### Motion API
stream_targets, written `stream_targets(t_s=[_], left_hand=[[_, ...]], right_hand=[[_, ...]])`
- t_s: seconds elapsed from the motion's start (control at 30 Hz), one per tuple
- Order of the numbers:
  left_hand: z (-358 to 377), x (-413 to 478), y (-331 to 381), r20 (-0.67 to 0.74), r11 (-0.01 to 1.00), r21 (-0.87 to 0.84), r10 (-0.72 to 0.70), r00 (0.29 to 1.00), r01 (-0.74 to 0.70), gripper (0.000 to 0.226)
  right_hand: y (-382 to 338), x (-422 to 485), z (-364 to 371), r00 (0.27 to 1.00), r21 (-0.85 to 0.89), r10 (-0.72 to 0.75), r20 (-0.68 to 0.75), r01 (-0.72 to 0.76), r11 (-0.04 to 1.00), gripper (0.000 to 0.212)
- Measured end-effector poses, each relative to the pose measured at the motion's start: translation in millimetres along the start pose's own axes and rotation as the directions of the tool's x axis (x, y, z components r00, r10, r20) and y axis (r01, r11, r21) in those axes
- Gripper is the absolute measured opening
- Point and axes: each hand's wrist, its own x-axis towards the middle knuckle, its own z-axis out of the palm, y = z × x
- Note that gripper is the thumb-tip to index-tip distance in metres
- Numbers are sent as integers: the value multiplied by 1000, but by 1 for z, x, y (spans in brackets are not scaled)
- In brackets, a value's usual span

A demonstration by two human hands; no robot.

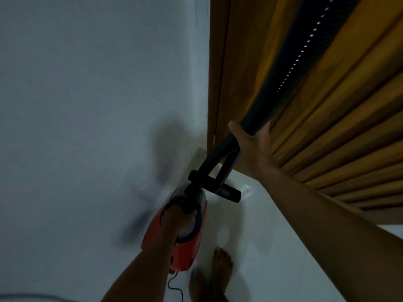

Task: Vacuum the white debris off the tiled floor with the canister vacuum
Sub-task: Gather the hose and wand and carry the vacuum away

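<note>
The hose point(301, 62) runs out past the top edge, so its far end is cut off, and it hides the fingers of the right hand point(250, 142) that holds it. The left hand point(177, 219) and the red vacuum point(185, 245) it grips are blurred, its fingertips tucked out of sight round the handle, and the cord point(174, 286) leaves by the bottom edge. Both bare feet point(222, 264) are blurred, and the floor point(272, 225) is too soft to tell any small specks.

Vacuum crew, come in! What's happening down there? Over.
Left hand holds red canister vacuum; right hand grips black ribbed hose. No white debris visible on tiled floor. Orange pleated curtain and bare foot close by.
</note>
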Motion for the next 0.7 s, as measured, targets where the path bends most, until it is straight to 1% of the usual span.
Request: stream_targets(t_s=[0.07,0.17,0.27,0.33,0.37,0.43,0.5,0.53,0.6,0.63,0.7], left_hand=[[8,49,2,-2,1000,-15,-24,1000,24,40],[24,117,-2,6,1000,-6,-27,1000,27,42],[37,169,-7,11,999,36,-24,1000,23,42],[48,201,-12,-2,999,32,-23,1000,23,41],[56,216,-15,-9,1000,17,-24,1000,24,43],[72,241,-14,-13,1000,-7,-21,1000,21,47],[90,253,-6,-73,1000,10,16,997,-16,48],[98,254,3,-117,999,17,42,992,-40,46],[111,257,16,-153,999,-21,40,987,-44,40],[114,258,19,-144,999,-47,21,989,-28,40],[114,261,22,-116,998,-69,-2,993,-6,44]], right_hand=[[40,33,12,1000,-5,3,-28,-3,1000,55],[94,66,27,999,-13,23,-25,-23,1000,53],[141,92,46,999,-24,53,-7,-53,998,59],[167,107,57,999,-22,52,15,-51,998,62],[178,111,62,998,-14,56,20,-55,998,60],[194,118,70,999,-3,42,2,-42,999,48],[203,125,78,1000,-56,17,-27,-18,998,50],[211,132,80,999,-52,31,-30,-32,998,57],[221,143,87,997,-28,71,-36,-72,997,92],[225,147,89,997,-28,70,-34,-71,997,101],[233,154,90,999,-41,54,3,-54,998,97]])
